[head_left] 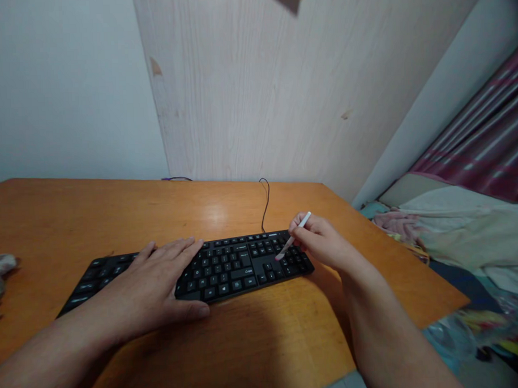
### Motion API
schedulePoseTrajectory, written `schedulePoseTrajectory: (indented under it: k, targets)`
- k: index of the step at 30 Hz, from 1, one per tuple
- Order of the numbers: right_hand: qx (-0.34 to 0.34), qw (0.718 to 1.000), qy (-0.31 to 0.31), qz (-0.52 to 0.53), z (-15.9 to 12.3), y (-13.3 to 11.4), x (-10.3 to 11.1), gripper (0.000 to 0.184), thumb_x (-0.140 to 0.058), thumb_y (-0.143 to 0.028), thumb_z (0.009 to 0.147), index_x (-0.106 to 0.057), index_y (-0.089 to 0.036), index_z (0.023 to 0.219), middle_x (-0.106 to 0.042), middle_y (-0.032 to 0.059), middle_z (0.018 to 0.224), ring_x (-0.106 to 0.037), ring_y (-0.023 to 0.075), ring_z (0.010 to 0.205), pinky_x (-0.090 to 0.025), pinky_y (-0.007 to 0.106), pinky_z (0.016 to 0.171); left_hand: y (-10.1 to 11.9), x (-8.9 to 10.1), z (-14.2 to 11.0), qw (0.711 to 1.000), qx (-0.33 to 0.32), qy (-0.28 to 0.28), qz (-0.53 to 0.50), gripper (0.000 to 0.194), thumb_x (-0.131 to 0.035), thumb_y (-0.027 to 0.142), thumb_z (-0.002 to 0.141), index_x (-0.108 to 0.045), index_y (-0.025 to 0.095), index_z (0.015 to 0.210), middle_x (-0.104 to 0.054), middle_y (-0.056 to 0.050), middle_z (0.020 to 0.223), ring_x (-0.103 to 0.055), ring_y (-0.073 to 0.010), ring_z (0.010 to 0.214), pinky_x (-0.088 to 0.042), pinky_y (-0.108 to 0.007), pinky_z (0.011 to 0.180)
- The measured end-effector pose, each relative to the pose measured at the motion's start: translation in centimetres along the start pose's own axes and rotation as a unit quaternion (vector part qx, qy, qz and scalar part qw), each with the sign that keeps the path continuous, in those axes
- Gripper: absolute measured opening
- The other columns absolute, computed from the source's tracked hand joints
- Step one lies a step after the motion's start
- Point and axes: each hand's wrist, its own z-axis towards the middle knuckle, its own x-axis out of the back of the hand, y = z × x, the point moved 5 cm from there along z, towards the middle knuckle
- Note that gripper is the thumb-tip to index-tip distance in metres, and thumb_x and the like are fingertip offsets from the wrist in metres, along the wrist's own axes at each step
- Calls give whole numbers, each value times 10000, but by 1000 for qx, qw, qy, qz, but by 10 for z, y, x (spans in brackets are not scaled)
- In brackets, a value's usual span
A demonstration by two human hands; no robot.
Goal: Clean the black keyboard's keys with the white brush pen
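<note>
Keyboard [239,257], black and full-size, is laid across a wooden desk [115,210], its thin cable [267,199] trailed from the back edge towards a pale wood-grain panel [260,103]. Its main block of keys is partly covered by the left hand [160,282], seemingly so that the board is steadied while the number-pad end is left exposed. A slim, pale-handled brush [287,245] is held at a slant by the right hand [318,240] — a pencil-like hold, by which the small tip can be directed among closely set keys. The tip is seen by the arrow keys and number pad; whether the surface is actually touched cannot be told.

The left hand is opened wide, palm down, with fingers stretched to the far edge and thumb set out along the near one; nothing is clasped in it. The right hand is drawn in, the brush pinched between thumb and fingertips, the wrist slightly bent and the forearm angled in from the near right corner. A crumpled cloth [1,268] is seen at the desk's left side — well apart from both hands.
</note>
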Motion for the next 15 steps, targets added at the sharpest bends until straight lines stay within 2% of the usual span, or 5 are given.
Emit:
schedulePoseTrajectory:
  k: [6,15]
  targets:
    - [14,993,44,-106,3,9,16,223,-492,-316,923,-545,-212,734,-579,4,695,-543,170,654,-387,299,615,0,2,-2,1000,1,15,-7,1211,-673,843,648,-295,242,1629,-374,-144,1633,-362,-468,1472,-168,-646,1227]
    - [-31,973,76,-217,3,14,35,217,-475,-281,894,-500,-223,687,-605,30,707,-566,187,690,-342,302,616,4,4,-1,1000,8,-4,-1,1217,-643,862,661,-283,224,1633,-343,-153,1644,-327,-459,1493,-155,-658,1229]
